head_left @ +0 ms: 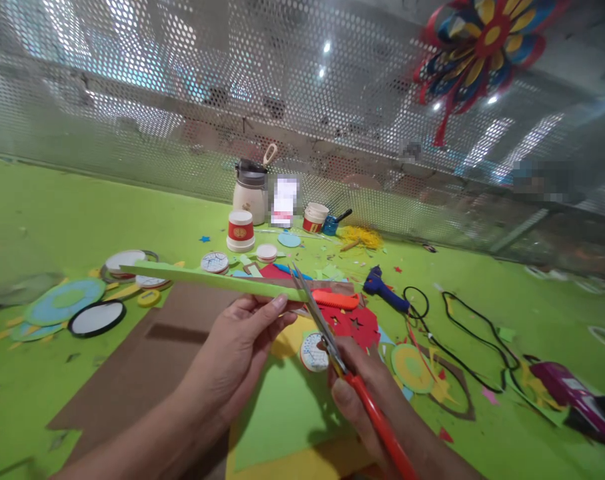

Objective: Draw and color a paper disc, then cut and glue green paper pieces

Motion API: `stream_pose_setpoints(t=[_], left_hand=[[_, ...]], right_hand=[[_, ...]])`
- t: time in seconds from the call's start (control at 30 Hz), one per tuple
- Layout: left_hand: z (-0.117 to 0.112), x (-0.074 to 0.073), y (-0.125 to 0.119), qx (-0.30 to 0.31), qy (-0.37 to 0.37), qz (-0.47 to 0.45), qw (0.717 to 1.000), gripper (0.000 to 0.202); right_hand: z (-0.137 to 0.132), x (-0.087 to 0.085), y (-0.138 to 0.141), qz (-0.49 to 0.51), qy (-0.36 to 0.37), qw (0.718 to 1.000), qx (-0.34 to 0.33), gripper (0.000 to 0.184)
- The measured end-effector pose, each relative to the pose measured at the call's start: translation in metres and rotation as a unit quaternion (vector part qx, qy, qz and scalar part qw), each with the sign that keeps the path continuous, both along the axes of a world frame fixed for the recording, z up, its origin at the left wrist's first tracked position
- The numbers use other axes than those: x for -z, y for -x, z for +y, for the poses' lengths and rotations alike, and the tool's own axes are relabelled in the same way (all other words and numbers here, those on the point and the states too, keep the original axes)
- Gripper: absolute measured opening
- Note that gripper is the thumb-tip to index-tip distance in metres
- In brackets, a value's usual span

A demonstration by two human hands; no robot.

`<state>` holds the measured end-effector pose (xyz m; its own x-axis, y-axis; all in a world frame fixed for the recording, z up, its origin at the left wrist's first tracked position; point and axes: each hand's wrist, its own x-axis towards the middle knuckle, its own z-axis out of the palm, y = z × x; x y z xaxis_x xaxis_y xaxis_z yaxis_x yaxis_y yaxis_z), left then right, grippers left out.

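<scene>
My left hand (pixel 252 333) pinches a long light-green paper strip (pixel 202 277) between thumb and fingers, near the strip's right end. Red-handled scissors (pixel 327 330) are gripped in my right hand (pixel 362 383). Their blades point up and away, a little apart, at the right end of the strip; whether paper lies between them I cannot tell. Beneath my hands lie a green paper sheet (pixel 282 407) over yellow paper, and brown card (pixel 177 320) to the left. A small round patterned disc (pixel 314 352) sits beside the scissors.
An orange cutter (pixel 335 299) lies on red paper (pixel 367 327) just past the scissors. To the right are a blue glue gun (pixel 385 290) with a black cord and a purple tool (pixel 575 393). A flask (pixel 250 193) and a red-and-white tub (pixel 240 231) stand at the back.
</scene>
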<state>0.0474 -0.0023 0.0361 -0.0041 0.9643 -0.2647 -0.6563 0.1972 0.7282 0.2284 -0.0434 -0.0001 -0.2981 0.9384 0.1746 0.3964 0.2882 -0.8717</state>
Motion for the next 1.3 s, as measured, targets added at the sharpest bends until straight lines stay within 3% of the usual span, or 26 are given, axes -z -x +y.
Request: stream_pose_setpoints(t=[0.37,0.7,0.83,1.0,1.3], left_hand=[[-0.003,-0.004,-0.002,-0.033,0.027,0.022,0.999,0.009],[-0.004,0.005,0.001,-0.016,0.042,0.022,0.999,0.009],[-0.003,0.004,0.000,-0.023,0.037,0.026,0.999,0.009],[-0.003,0.000,-0.002,-0.024,0.018,0.020,0.999,0.009],[-0.005,0.001,-0.002,0.004,0.004,0.020,1.000,0.014]], right_hand=[[-0.005,-0.015,-0.002,-0.040,-0.021,0.999,-0.012,0.038],[-0.004,-0.003,-0.013,-0.106,-0.031,0.994,-0.014,0.053],[-0.005,-0.001,-0.009,-0.106,-0.059,0.992,0.023,0.057],[-0.007,0.003,-0.007,-0.099,-0.095,0.990,0.038,0.055],[-0.008,0.004,-0.009,-0.100,-0.094,0.990,0.034,0.047]])
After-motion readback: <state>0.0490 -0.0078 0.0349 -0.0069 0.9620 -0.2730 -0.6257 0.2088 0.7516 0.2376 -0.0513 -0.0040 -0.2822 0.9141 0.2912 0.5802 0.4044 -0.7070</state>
